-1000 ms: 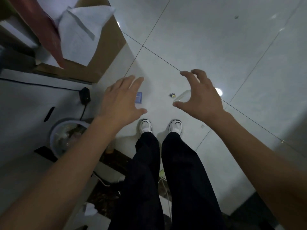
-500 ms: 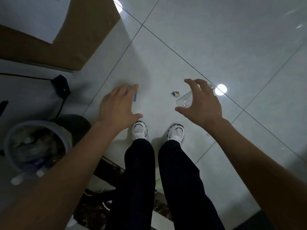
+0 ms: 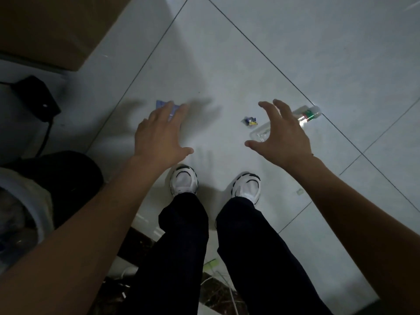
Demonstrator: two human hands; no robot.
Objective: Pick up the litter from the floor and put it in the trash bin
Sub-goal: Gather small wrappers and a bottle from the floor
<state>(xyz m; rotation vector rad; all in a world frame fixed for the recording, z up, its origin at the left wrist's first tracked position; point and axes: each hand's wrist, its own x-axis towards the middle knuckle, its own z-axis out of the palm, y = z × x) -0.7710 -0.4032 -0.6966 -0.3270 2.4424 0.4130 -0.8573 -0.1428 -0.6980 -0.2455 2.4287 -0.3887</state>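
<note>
Litter lies on the pale tiled floor ahead of my feet. A clear plastic bottle (image 3: 307,114) with a red and green label lies on its side, partly hidden behind my right hand (image 3: 281,135). That hand hovers above it with fingers spread and curved, holding nothing. A small blue and yellow wrapper (image 3: 250,121) sits just left of the bottle. A blue square packet (image 3: 161,104) peeks out past the fingertips of my left hand (image 3: 159,135), which is flat, spread and empty. The trash bin (image 3: 38,210) with a white liner stands at the left edge.
A large cardboard box (image 3: 52,28) fills the upper left. A black power adapter (image 3: 34,96) with its cable lies left of the packet. My white shoes (image 3: 184,180) and dark trousers occupy the lower middle. A tiny scrap (image 3: 299,191) lies right of my right shoe.
The view has dropped closer to the floor and shifted right, so the bottle and wrapper look larger. Both hands have lowered toward the litter, still holding nothing. The bin has slid to the left edge.
</note>
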